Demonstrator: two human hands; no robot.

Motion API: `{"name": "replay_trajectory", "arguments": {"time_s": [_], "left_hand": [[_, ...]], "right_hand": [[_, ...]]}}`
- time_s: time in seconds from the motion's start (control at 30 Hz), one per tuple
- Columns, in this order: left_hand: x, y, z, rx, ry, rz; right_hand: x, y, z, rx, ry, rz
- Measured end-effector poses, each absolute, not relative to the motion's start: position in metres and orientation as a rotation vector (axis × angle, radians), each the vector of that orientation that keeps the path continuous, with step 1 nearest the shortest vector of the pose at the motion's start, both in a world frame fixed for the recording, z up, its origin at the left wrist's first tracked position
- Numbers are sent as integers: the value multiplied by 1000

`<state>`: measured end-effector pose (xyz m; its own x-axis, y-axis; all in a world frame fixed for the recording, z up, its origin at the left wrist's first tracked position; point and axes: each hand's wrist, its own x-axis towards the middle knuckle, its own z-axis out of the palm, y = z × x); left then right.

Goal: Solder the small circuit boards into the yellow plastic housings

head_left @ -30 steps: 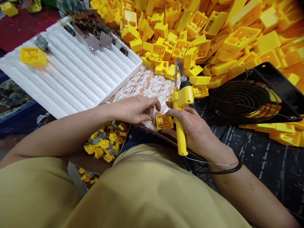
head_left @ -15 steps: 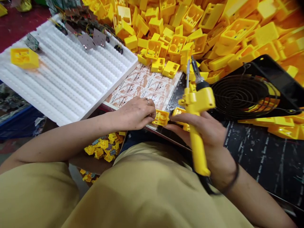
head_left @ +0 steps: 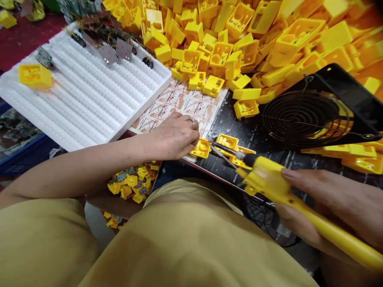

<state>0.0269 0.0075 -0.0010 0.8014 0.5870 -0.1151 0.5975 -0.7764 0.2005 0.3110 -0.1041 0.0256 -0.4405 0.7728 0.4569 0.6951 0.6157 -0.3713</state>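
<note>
My left hand point(head_left: 176, 135), a ring on one finger, is closed at the left end of a small yellow plastic housing point(head_left: 201, 148) by the table's front edge. Its fingertips are partly hidden behind the hand. My right hand point(head_left: 326, 199) grips a yellow soldering iron point(head_left: 273, 179) with a thin metal feed tube beside the tip. The iron points left, and its tip is at the right side of that housing; whether it touches cannot be made out. Two more open yellow housings, one of them the upper housing point(head_left: 227, 141), lie just right, behind the iron's tip.
A big heap of yellow housings point(head_left: 221, 52) covers the back. A black fan with a wire guard point(head_left: 299, 117) stands at right. On the left lies a ribbed white foam board point(head_left: 89, 87) bearing circuit boards and one housing. Below the table edge are more yellow parts point(head_left: 131, 185).
My right hand has moved right and swung the soldering iron from upright to pointing left, its tip now at the housing. My left hand has stayed nearly in place.
</note>
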Motion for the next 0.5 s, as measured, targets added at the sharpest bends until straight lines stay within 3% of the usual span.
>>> {"name": "replay_trajectory", "arguments": {"time_s": [0.2,0.5], "left_hand": [[33,9,7,2748,922,-186],[38,11,7,2826,879,-269]], "right_hand": [[292,-101,23,-964,-2288,291],[285,-84,20,-775,-2365,190]]}}
